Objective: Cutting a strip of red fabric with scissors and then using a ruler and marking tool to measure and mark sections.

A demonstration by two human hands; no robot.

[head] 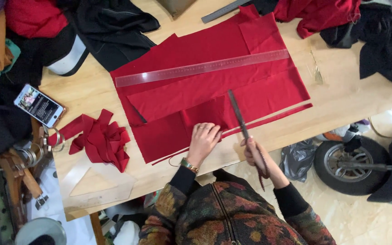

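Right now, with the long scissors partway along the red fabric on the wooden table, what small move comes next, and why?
Probably close the long scissors for another short cut away from the body. The right hand grips their handles, the blades lie in the flat red fabric, and a narrow red strip is already split off to their right. The left hand presses the cloth flat beside the blades, clear of them.

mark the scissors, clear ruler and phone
scissors [237, 114], head view, on the blades over the red cloth
clear ruler [203, 68], head view, mid-length of the strip
phone [39, 105], head view, centre of the lit screen
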